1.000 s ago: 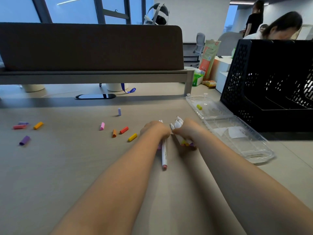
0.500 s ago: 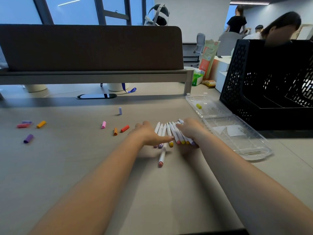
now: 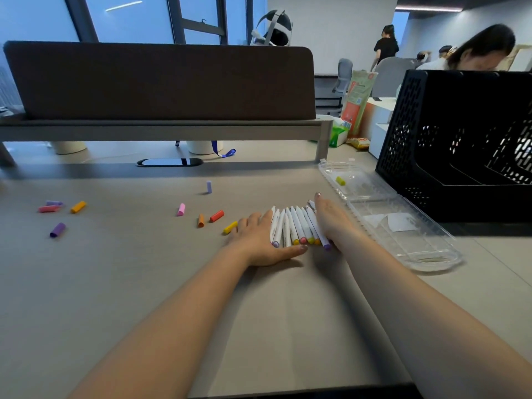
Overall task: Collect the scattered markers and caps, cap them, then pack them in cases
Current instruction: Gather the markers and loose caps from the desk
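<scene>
Head view: black crate (image 3: 426, 133) just behind clear case (image 3: 450, 250).

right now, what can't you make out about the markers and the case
All in the head view:
- Marker row: no exact count, because the left hand and right hand cover its outermost markers.
- Print on the barrels: too small to read.
- Paper slip in the clear case: any text is too small.
- Black crate: cut off by the right edge, and its inside is too dark.
</scene>
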